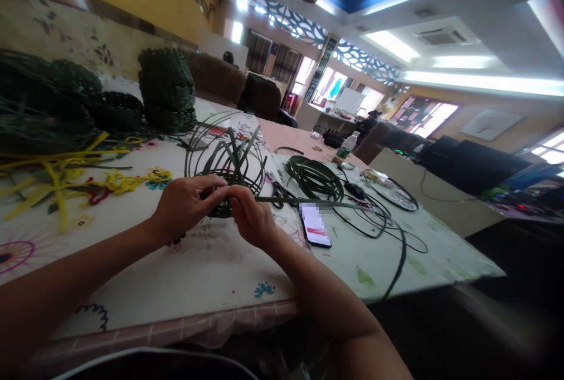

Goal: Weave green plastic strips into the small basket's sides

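A partly woven basket [220, 209] of dark green strips stands on the flowered tablecloth, its loose upright strips splaying above the rim. My left hand [185, 202] grips the near rim, thumb and fingers pinched over it. Close beside it, my right hand [253, 215] is closed on a long green strip [291, 199] at the same rim. That strip runs off to the right across the table. The fingertips of both hands nearly meet, and the exact spot where strip and rim join is hidden by them.
Scissors [278, 193] and a phone [315, 225] lie right of the basket. Behind them is a coil of green strip [314, 177], near a plastic bottle [348, 146]. Yellow strips [57, 177] and dark woven baskets [166, 89] occupy the left. Loose strip hangs over the table's front edge.
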Demonstrator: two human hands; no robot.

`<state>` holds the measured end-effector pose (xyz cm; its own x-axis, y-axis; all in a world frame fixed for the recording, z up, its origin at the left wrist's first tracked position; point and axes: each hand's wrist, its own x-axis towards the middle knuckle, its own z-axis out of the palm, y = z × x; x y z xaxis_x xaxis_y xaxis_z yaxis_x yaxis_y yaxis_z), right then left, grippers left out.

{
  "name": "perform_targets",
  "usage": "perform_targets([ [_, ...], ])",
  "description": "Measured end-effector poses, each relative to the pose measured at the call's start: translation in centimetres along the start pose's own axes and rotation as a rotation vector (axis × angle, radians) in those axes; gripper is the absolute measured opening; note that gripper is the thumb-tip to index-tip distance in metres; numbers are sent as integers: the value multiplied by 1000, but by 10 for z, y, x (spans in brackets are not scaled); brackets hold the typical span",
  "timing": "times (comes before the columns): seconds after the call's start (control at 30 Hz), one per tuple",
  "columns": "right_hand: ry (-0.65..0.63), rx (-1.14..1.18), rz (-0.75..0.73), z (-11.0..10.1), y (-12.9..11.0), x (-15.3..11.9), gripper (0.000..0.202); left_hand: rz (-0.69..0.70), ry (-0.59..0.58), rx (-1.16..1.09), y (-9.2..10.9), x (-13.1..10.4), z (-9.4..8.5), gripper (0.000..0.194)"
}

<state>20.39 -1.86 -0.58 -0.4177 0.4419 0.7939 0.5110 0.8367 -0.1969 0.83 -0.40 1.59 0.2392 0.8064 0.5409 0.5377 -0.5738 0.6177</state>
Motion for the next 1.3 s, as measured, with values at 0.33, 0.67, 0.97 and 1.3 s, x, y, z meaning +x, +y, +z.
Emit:
perform_targets([
  [0.33,42,-67,64,3,2,1,14,-6,-6,15,-1,8,-3,31],
  [0.67,84,84,207,4,-2,3,8,-173,-270,-308,-17,18,-12,26],
  [0.97,123,242,234,13,8,-5,8,-45,-209,-142,-15,13,-8,30],
  [1.3,251,240,216,24,14,-13,15,-80,-69,-122,-15,7,1,27],
])
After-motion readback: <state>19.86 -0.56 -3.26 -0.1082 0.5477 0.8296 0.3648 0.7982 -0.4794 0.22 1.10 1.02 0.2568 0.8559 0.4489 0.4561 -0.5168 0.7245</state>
